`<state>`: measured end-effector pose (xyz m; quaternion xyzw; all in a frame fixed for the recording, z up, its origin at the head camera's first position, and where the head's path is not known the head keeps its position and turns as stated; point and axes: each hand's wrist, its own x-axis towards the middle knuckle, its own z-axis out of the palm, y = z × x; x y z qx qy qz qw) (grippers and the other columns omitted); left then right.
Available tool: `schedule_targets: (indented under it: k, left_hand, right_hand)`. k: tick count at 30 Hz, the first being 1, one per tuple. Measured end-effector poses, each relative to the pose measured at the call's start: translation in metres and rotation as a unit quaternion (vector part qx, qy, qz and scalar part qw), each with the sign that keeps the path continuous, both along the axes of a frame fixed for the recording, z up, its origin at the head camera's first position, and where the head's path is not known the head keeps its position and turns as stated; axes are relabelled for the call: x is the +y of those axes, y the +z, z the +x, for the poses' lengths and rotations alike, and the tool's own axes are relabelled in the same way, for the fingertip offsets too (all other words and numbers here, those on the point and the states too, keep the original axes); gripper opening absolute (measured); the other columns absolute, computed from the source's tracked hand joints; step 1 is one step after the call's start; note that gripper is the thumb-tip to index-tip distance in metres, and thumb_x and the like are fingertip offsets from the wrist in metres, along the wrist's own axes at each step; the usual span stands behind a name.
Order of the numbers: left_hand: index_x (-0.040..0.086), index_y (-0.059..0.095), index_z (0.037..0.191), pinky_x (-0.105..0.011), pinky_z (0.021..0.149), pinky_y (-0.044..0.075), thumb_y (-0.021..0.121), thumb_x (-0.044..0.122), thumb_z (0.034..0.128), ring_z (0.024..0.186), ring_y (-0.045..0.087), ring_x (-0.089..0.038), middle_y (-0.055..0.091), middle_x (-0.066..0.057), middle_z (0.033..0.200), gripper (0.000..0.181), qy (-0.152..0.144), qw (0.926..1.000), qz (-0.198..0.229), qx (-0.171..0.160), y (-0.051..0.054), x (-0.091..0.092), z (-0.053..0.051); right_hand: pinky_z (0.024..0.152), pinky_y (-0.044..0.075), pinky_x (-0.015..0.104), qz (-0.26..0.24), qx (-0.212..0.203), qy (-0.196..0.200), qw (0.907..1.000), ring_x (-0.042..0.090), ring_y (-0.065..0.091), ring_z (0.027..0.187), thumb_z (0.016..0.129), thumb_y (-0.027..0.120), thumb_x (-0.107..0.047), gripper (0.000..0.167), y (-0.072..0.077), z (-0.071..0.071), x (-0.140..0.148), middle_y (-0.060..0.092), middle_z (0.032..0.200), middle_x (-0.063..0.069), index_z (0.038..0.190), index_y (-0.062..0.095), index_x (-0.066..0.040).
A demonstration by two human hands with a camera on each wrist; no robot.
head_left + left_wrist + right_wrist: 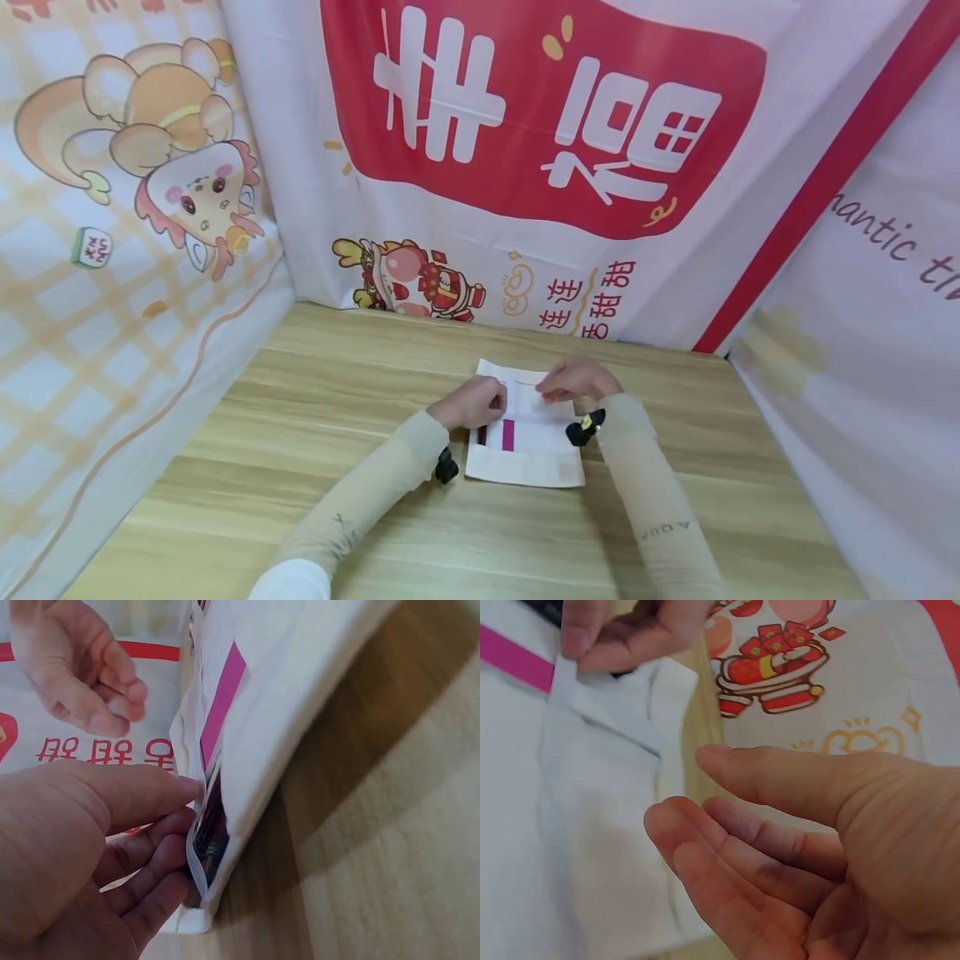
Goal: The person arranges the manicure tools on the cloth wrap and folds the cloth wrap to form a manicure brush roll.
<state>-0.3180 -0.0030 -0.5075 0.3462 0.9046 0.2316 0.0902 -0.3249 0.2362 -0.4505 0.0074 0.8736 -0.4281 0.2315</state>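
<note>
Pinching in left hand (474, 402), between thumb and fingers, edge of flat white fabric pouch with magenta stripe (538, 442), laid on pale wood-grain table (360, 400). Holding nothing in right hand (581, 379), loosely parted. Revealing dark contents (213, 836) clearly only from left wrist.

A white cloth (465, 225) hangs far back, bearing a red panel (521, 125). The left cloth (112, 333) shows a cartoon animal (168, 104).
</note>
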Motion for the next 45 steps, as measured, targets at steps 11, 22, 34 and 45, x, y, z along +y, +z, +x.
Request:
schedule_targets:
  k: [11, 22, 34, 45]
  left_hand:
    - [0.014, 0.074, 0.082, -0.027, 0.081, 0.05, 0.072, 0.007, 0.0957, 0.08, 0.057, -0.012, 0.068, 0.004, 0.082, 0.015, -0.024, 0.9993, 0.016, 0.024, 0.005, 0.005, 0.002]
    - [0.009, 0.077, 0.089, -0.034, 0.087, 0.055, 0.074, 0.005, 0.0926, 0.085, 0.06, -0.012, 0.074, 0.0, 0.089, 0.006, -0.045, 0.9979, 0.013, 0.045, 0.003, 0.013, 0.004]
    - [0.006, 0.079, 0.089, -0.03, 0.087, 0.055, 0.075, 0.002, 0.0914, 0.088, 0.065, -0.016, 0.076, -0.002, 0.088, 0.006, -0.051, 0.997, 0.002, 0.059, 0.002, 0.025, 0.005]
    - [0.009, 0.079, 0.086, -0.027, 0.084, 0.054, 0.075, 0.005, 0.0928, 0.084, 0.061, -0.011, 0.074, 0.001, 0.085, 0.008, -0.048, 0.9977, -0.005, 0.048, 0.0, 0.028, 0.001]
  right_hand:
    - [0.077, 0.054, 0.036, 0.149, 0.148, 0.034, 0.9771, 0.019, 0.062, 0.083, 0.094, 0.078, -0.025, 0.023, 0.019, 0.019, 0.076, 0.071, 0.091, 0.006, 0.101, 0.074, -0.004]
    - [0.078, 0.058, 0.04, 0.197, 0.184, -0.012, 0.9629, 0.024, 0.068, 0.09, 0.095, 0.076, -0.016, 0.015, -0.023, 0.039, 0.115, 0.076, 0.099, 0.013, 0.101, 0.077, -0.002]
    - [0.05, 0.037, 0.026, 0.241, 0.132, -0.027, 0.9611, 0.011, 0.048, 0.05, 0.088, 0.077, -0.013, 0.026, -0.041, 0.029, 0.114, 0.065, 0.058, 0.004, 0.065, 0.071, -0.004]
    - [0.051, 0.046, 0.026, 0.257, 0.055, -0.084, 0.9612, 0.018, 0.066, 0.058, 0.084, 0.08, -0.012, 0.015, -0.035, 0.024, 0.094, 0.072, 0.069, 0.009, 0.081, 0.07, -0.002]
